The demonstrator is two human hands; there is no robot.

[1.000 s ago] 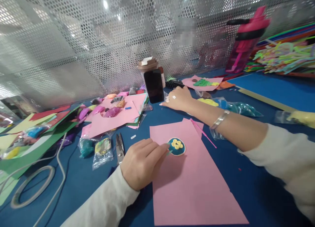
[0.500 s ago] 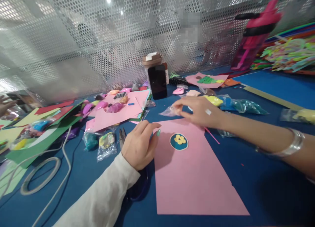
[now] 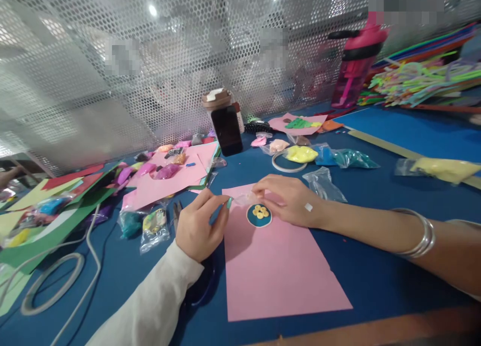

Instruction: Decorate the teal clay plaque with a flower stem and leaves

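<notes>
A sheet of pink paper lies on the blue table. Near its top is a dark teal disc with a pale rim, bearing a small yellow clay flower. Over the sheet's upper edge, my right hand pinches a small clear plastic bag; its contents are too faint to name. My left hand, in a pale sleeve, is closed, thumb and forefinger at the bag's other end. Scissors lie partly under my left hand and wrist.
Bags of clay, one yellow and one teal, lie behind my right hand. A phone leans on a lidded cup. Coloured paper, a tape roll and a cable are at left. A pink bottle stands back right.
My right hand has brought the small bag down and nearer, over the pink sheet, to my left fingertips. The view has shifted slightly right. A ring and an empty-looking bag behind the right hand are uncovered.
</notes>
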